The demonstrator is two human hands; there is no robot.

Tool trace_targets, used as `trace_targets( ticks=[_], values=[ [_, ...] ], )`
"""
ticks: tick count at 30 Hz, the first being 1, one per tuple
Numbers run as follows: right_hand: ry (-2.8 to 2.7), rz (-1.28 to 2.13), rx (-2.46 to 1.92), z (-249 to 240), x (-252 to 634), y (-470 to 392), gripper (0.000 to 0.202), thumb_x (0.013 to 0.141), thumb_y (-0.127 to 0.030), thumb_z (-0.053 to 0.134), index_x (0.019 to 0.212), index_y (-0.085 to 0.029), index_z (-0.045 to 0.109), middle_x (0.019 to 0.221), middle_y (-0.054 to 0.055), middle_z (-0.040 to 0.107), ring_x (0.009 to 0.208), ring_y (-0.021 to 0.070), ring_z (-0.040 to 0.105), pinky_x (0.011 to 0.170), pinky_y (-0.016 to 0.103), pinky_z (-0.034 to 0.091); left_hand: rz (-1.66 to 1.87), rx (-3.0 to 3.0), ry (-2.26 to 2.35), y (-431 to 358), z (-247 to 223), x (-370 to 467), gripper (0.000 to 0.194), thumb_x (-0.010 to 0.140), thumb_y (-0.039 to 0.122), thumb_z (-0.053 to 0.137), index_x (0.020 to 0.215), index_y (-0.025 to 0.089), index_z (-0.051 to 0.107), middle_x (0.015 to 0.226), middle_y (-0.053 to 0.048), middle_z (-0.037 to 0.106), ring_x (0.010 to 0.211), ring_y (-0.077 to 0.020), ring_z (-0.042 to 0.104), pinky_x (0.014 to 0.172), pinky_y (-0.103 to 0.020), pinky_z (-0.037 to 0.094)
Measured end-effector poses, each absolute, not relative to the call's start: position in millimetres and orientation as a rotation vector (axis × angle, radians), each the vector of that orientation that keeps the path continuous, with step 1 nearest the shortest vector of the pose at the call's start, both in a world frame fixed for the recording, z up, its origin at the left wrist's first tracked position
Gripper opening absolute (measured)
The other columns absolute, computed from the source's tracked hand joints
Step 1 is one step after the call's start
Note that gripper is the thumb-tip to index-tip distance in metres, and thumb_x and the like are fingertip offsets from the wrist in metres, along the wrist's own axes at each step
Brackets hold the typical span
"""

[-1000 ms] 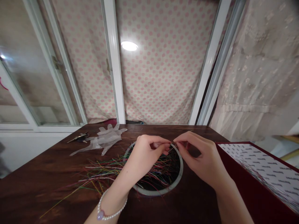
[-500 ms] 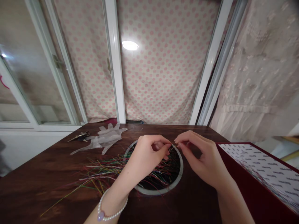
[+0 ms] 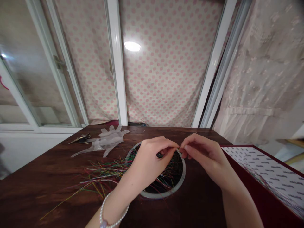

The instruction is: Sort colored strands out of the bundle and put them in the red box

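Observation:
My left hand (image 3: 154,158), with a bead bracelet at the wrist, is closed in a pinch of thumb and forefinger above the far right rim of a round grey-rimmed dish (image 3: 181,180). Fingertip to fingertip with it, my right hand (image 3: 205,155) is closed too, thumb against fingers. A thin wire runs at their meeting fingertips; its length is mostly hidden by the fingers. Many thin coloured wires (image 3: 104,172), red, green, yellow and white, lie across the dish and spill leftward onto the dark wooden table (image 3: 35,190).
A crumpled clear plastic glove (image 3: 106,141) and a bunch of keys (image 3: 82,139) lie at the back left. On the right stands a dark red box (image 3: 237,177) with a white printed lining and thin wires inside. Framed glass panels with a dotted curtain (image 3: 161,79) rise behind the table.
My left hand has moved slightly right, bringing its fingertips up to those of my right hand. The right hand's fingers have curled more; the strand between the hands is now less visible.

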State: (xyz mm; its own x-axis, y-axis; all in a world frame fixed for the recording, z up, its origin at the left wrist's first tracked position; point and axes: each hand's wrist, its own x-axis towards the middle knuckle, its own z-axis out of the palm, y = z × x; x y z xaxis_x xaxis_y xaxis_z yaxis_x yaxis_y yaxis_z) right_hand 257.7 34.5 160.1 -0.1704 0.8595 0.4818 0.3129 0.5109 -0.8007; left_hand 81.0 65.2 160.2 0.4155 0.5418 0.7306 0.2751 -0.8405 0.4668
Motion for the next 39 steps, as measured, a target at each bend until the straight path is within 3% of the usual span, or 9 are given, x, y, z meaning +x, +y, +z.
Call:
trace_targets(
  ticks=[23,31,39],
  values=[
    [-1.728,0.514,-0.938,162.9,258.6,28.6,0.008,0.087,-0.024,0.055,0.083,-0.021,0.061,0.074,-0.001,0.059,0.068,0.0087,0.056,0.062,0.020,0.045,1.478,2.445,0.740,64.5,158.2,78.8,0.017,0.081,0.006,0.055,0.083,0.015,0.069,0.070,-0.001,0.066,0.059,-0.0092,0.056,0.057,-0.021,0.043],
    [-1.777,0.229,-0.865,162.1,254.5,29.3,0.013,0.084,-0.012,0.055,0.086,-0.023,0.062,0.091,0.002,0.061,0.087,0.0145,0.058,0.070,0.026,0.048,1.402,2.466,0.754,63.3,156.9,81.4,0.017,0.083,0.010,0.053,0.086,0.017,0.069,0.077,-0.002,0.070,0.064,-0.0118,0.061,0.061,-0.024,0.047],
    [-1.724,0.317,-0.974,159.4,254.9,30.9,0.009,0.082,-0.017,0.060,0.085,-0.024,0.065,0.082,-0.001,0.066,0.077,0.0127,0.062,0.065,0.023,0.050,1.427,2.414,0.745,60.5,159.1,83.1,0.016,0.081,0.007,0.056,0.083,0.015,0.069,0.071,0.000,0.069,0.059,-0.0090,0.058,0.058,-0.020,0.045]
  ],
)
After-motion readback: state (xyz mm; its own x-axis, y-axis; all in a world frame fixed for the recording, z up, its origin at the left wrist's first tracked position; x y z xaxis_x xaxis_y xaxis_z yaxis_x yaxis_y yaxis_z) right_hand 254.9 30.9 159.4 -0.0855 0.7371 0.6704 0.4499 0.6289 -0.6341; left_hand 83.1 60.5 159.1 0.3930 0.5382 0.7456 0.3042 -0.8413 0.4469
